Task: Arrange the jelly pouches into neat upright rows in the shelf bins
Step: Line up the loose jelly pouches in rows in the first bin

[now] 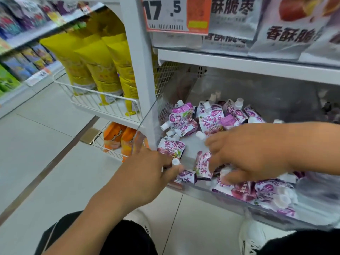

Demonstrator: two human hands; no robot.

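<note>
left hand (pixel 156 168) grip pinches pouch (pixel 185 176) | right hand (pixel 246 153) grip touches pouches (pixel 203 165)

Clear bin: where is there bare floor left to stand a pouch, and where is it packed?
One bare strip of the clear bin floor runs from the left wall, between the rear pouches and the pouch by the left hand. Under the right hand and along the front right, pouches lie heaped.

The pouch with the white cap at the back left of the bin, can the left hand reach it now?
Probably yes. The left hand is at the bin's front left corner, and that pouch lies uncovered behind it.
</note>
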